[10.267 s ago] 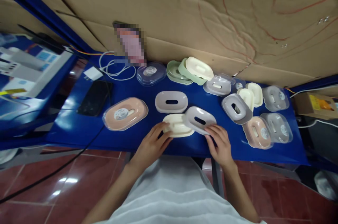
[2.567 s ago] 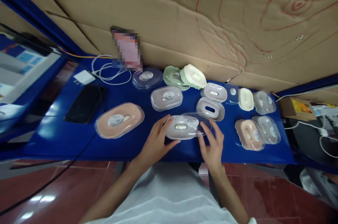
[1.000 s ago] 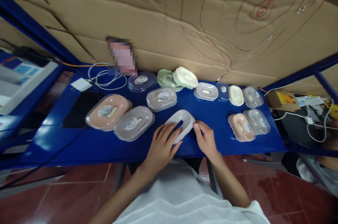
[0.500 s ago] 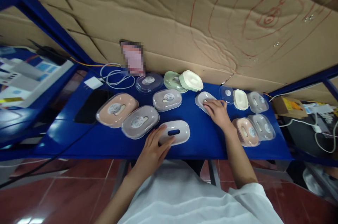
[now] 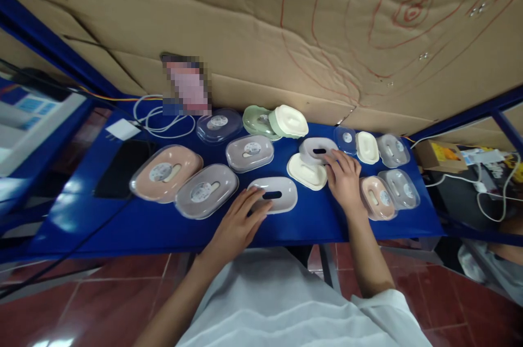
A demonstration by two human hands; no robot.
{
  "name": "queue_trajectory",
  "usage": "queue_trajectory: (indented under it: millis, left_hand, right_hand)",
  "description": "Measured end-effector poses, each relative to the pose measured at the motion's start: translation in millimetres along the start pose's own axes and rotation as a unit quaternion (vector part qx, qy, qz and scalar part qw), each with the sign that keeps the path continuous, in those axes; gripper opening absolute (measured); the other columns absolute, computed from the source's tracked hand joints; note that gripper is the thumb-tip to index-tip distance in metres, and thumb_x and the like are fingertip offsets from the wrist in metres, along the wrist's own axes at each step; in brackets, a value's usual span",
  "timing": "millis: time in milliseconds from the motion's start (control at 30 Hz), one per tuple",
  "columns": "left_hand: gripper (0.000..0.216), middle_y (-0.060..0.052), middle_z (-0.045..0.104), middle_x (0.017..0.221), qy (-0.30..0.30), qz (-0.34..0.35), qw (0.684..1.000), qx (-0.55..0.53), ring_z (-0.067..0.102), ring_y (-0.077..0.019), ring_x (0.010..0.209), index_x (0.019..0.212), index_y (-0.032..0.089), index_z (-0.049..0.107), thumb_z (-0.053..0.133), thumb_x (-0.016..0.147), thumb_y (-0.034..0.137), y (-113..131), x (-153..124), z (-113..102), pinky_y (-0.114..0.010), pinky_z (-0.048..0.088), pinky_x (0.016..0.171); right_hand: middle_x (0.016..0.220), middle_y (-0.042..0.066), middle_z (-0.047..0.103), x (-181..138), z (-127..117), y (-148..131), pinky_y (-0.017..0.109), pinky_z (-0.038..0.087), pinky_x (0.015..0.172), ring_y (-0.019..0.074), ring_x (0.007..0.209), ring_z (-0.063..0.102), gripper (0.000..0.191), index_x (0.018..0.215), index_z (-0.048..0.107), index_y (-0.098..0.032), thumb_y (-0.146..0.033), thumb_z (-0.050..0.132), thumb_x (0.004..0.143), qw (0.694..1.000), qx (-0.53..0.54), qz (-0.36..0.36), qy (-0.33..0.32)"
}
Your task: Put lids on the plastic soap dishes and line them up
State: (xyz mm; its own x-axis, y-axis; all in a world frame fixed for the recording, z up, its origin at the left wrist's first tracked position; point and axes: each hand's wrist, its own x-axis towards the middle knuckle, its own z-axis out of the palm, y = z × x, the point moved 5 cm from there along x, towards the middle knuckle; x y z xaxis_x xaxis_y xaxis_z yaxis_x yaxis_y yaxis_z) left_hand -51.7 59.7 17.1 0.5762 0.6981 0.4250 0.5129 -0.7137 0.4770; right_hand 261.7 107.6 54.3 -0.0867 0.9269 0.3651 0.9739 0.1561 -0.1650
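My left hand [image 5: 239, 217] grips the left end of a pale lilac oval cover [image 5: 285, 190] with a dark slot, which lies on the blue table. Thumb and fingers are on either side of that end. My right hand [image 5: 346, 179] holds the right end of a second lilac slotted cover [image 5: 312, 146], its fingertips close to the slot. Below and in front of that cover lies a cream oval base [image 5: 306, 174], partly overlapped by it. Whether the two pieces touch cannot be made out.
Left of my hands sit a peach box [image 5: 155, 189], lilac boxes [image 5: 208, 200] under clear lids and a navy box [image 5: 218, 126]. Green and cream boxes [image 5: 291, 121] stand behind. More small boxes [image 5: 378, 205] are at right. A cardboard panel [image 5: 253, 36] rises along the back.
The right hand's lilac cover has lifted and shifted off the cream base, which now shows. My left hand stays on its cover. The camera view has shifted slightly.
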Motion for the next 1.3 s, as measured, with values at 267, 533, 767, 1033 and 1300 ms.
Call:
queue_trajectory:
  millis: [267,533,767,1033,1300]
  left_hand:
    - [0.052,-0.011,0.064,0.147,0.07,-0.051,0.996,-0.023,0.054,-0.0289,0.148,0.154,0.028,0.053,0.061,0.104,0.015,-6.4,-3.6,-9.3,-0.053,0.052,0.121]
    - [0.043,-0.01,0.068,0.145,0.011,-0.019,1.0,0.018,0.06,-0.0273,0.141,0.148,0.026,0.06,0.056,0.106,0.017,5.9,19.6,4.3,-0.052,0.048,0.124]
    - [0.031,-0.009,0.072,0.138,-0.053,0.014,0.997,0.053,0.065,-0.0262,0.133,0.135,0.025,0.069,0.061,0.105,0.022,8.6,24.0,11.4,-0.051,0.047,0.122]
    - [0.037,-0.012,0.069,0.143,-0.037,0.02,0.998,0.044,0.062,-0.027,0.14,0.137,0.022,0.067,0.057,0.103,0.012,7.1,15.3,17.6,-0.052,0.049,0.121]
    - [0.043,-0.011,0.068,0.145,-0.054,0.02,0.998,0.022,0.058,-0.0268,0.144,0.143,0.024,0.065,0.055,0.104,0.01,4.6,12.1,19.8,-0.052,0.046,0.126]
  right_hand:
    - [0.147,0.011,0.068,-36.6,28.3,-56.6,0.052,0.045,0.116,0.0274,0.135,0.063,0.032,0.134,0.07,-0.025,-0.028,0.048,0.112,0.982,0.126,-0.104,-0.096]
    - [0.163,0.016,0.051,-64.2,14.6,-60.1,0.059,0.046,0.122,0.031,0.153,0.048,0.051,0.161,0.043,-0.027,-0.033,0.048,0.11,0.977,0.215,-0.002,0.01]
    - [0.158,0.006,0.06,-70.4,28.8,-78.4,0.059,0.041,0.125,0.0311,0.154,0.047,0.042,0.146,0.065,-0.037,-0.038,0.068,0.104,0.976,0.14,-0.141,-0.091]
    - [0.146,0.004,0.07,-70.1,27.5,-79.6,0.054,0.052,0.115,0.0312,0.146,0.054,0.036,0.139,0.071,-0.036,-0.032,0.07,0.102,0.978,0.132,-0.149,-0.063]
    - [0.147,0.007,0.068,-54.6,22.0,-60.1,0.051,0.051,0.117,0.0285,0.141,0.059,0.038,0.143,0.068,-0.032,-0.041,0.06,0.107,0.979,0.133,-0.127,-0.088]
